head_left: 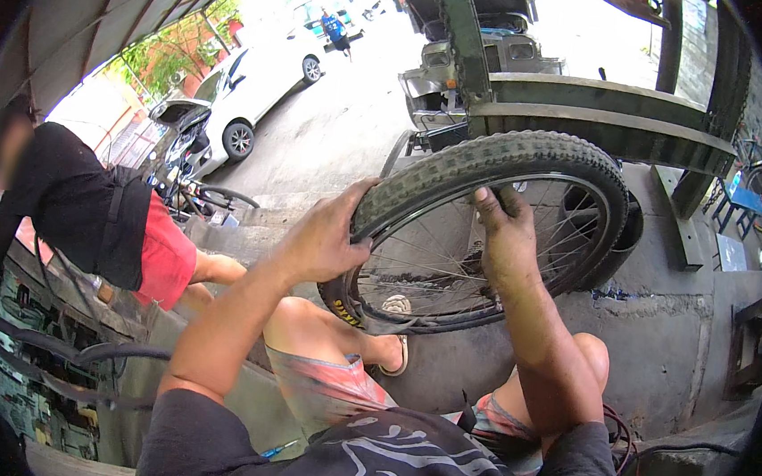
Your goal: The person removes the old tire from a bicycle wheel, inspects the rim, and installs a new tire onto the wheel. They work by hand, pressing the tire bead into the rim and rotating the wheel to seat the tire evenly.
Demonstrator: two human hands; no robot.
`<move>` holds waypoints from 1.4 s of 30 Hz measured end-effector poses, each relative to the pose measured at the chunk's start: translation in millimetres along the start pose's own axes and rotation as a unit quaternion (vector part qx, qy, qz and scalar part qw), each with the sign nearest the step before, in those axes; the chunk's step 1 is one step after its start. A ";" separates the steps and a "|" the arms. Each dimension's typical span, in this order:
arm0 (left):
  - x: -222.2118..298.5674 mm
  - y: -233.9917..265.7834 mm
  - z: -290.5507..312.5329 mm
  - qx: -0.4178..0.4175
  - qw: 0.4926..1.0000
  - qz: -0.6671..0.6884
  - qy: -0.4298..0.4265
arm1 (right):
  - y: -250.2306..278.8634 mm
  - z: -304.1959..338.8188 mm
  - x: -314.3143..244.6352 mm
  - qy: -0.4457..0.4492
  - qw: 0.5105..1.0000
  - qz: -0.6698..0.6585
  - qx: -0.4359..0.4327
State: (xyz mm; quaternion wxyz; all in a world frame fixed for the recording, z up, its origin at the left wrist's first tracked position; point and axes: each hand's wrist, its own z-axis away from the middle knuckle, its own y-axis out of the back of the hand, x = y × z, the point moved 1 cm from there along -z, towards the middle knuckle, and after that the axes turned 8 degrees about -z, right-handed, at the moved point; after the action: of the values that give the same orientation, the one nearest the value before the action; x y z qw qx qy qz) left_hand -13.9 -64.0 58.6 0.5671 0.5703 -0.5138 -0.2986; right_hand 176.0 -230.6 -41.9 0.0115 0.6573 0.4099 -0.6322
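Observation:
A bicycle wheel with a knobby black tyre, dark rim and thin spokes is held tilted above my knees. My left hand grips the tyre at its left side, thumb on the near face and fingers over the tread. Inside the upper rim, my right hand presses its thumb against the rim edge, its other fingers curled and partly hidden. Around the hub the sprockets look dark and greasy. Yellow lettering marks the tyre's lower left sidewall. Whether the tyre sits fully in the rim there, I cannot tell.
Beyond the wheel stands a heavy steel frame, with a dark round tub behind the tyre. A person in red shorts leans at the left, near black tubing. A blue-handled tool lies by my left hip; a blue stool stands right.

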 end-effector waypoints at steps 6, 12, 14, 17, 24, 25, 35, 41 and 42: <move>-4.9 -4.2 3.5 0.009 1.000 0.019 -0.024 | 5.9 -2.5 -3.5 0.002 1.000 0.009 -0.007; -24.0 -34.1 31.1 0.072 0.995 0.025 0.065 | 24.2 -18.5 -7.5 0.008 0.991 -0.131 0.016; -25.6 -37.8 34.9 0.086 0.993 0.012 0.085 | 22.7 -18.0 -7.1 0.016 0.988 -0.150 0.022; -26.9 -30.0 25.2 0.013 0.997 0.017 0.073 | 28.1 -16.7 -7.9 0.009 0.992 -0.122 0.030; -37.9 -24.3 30.8 0.044 0.996 0.080 0.014 | 26.4 -15.7 -14.6 -0.019 0.988 -0.149 0.017; -40.7 -29.1 33.8 0.056 0.995 0.085 0.014 | 26.4 -16.3 -13.4 -0.022 0.987 -0.158 0.010; -51.0 -41.2 36.0 0.001 0.997 0.000 0.080 | 36.1 -19.4 -14.8 -0.002 0.981 -0.192 0.031; -61.7 -48.3 44.1 0.058 0.988 0.138 -0.021 | 36.0 -16.9 -23.8 -0.008 0.982 -0.182 0.044; -62.7 -52.4 52.4 0.064 0.979 0.194 -0.030 | 29.2 -12.4 -34.5 -0.016 0.981 -0.187 0.055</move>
State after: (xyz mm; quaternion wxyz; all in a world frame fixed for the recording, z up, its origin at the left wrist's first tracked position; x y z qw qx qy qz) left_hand -67.7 -32.8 -16.0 0.5609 0.4859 -0.6492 -0.1667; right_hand 207.1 -261.5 -25.2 -0.1367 0.5584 0.4904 -0.6549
